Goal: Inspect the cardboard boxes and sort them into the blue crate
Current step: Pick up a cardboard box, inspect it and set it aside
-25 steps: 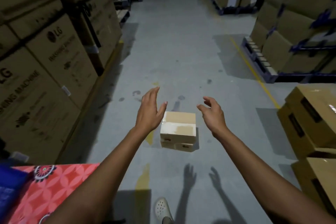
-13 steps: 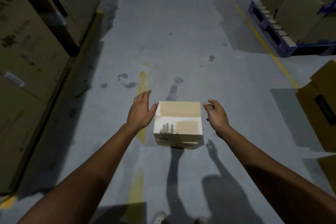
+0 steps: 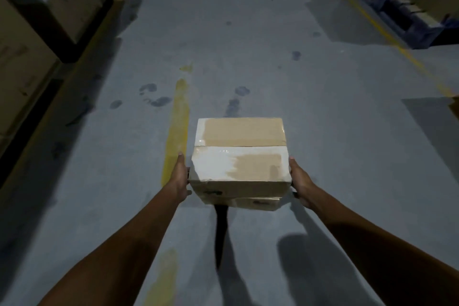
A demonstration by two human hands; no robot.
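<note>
The cardboard box [image 3: 239,149] sits low over the grey floor [image 3: 248,57], centred in front of the person, just right of a worn yellow line [image 3: 177,119]. It appears to rest on a second, similar box [image 3: 258,203], of which only the near edge shows. Whether the top one is already clear of it cannot be told. The left hand [image 3: 180,177] lies flat against the box's left end and the right hand [image 3: 300,181] against its right end. The fingers [image 3: 180,159] that show are straight and point away from the person, pressing rather than wrapping, and it is unclear whether the lower ones hook under the bottom edge. The step in hand looks like picking the box up for inspection. To do it well, the palms should squeeze inward evenly and low on the ends, ideally with fingertips catching the underside. The box should come straight up so the one beneath is not dragged, and stay level until its weight is known. The glossy tape on top may be slick, so the bare cardboard ends are the better hold. The long axis runs left to right across the view, hand to hand, and the taped seam runs the same way. The top faces up and one long side faces the person. The blue crate is not in view.
</note>
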